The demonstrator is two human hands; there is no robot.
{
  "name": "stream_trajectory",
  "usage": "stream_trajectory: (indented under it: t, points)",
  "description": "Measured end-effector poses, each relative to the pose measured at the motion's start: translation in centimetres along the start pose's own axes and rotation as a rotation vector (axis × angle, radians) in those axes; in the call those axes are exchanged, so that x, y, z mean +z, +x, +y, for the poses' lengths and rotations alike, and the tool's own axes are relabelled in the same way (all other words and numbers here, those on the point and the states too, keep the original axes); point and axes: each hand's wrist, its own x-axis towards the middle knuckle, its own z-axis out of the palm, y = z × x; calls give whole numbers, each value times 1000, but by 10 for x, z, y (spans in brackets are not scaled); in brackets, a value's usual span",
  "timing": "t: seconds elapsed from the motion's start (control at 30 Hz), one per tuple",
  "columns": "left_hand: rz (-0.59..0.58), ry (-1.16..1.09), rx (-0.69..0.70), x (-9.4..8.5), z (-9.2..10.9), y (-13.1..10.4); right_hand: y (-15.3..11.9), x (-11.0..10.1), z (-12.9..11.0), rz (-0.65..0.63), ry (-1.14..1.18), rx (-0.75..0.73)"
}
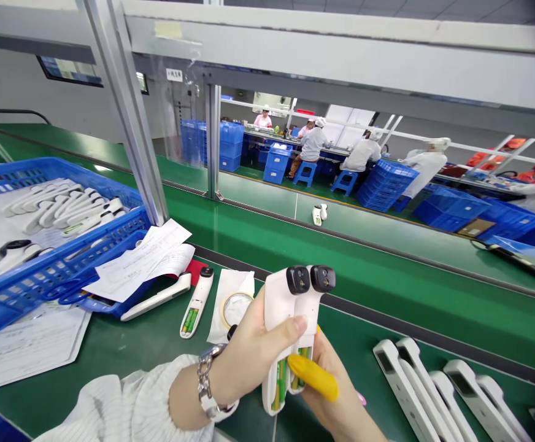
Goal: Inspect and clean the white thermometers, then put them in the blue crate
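Observation:
Two white infrared thermometers with black sensor heads are held side by side in front of me, a left thermometer [277,304] and a right thermometer [308,313]. Green batteries [278,383] show in their open lower compartments. My left hand [249,350] is closed around the pair, its thumb across their fronts. From the right, my right hand [329,387] grips them low down, with a yellow finger cot [316,377] on one digit near the batteries; its other fingers are partly hidden behind. Another thermometer [197,302] with batteries showing lies on the bench to the left.
A blue basket [60,258] of thermometers stands left, with papers [143,258] beside it. A tape roll [225,310] lies near my left hand. Several thermometers [405,387] lie at right. Beyond the green conveyor [249,230], a metal post [127,110] rises and people [312,144] sit working.

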Motion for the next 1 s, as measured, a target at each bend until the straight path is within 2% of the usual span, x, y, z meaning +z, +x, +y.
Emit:
stream_trajectory:
  t: [0.37,0.5,0.63,0.8,1.0]
  points:
    - [-23,83,81,5,9,-2,2,3,-3,16,-17,-47]
    - [33,-150,124,5,7,3,1,3,-8,24,-10,-90]
    - [55,-407,7,2,10,13,-1,-2,-13,72,-15,-66]
    - [-71,-599,-140,-1,10,19,-2,-9,-7,35,15,-103]
    - [-17,-663,-100,2,16,19,-4,-13,-4,60,142,-125]
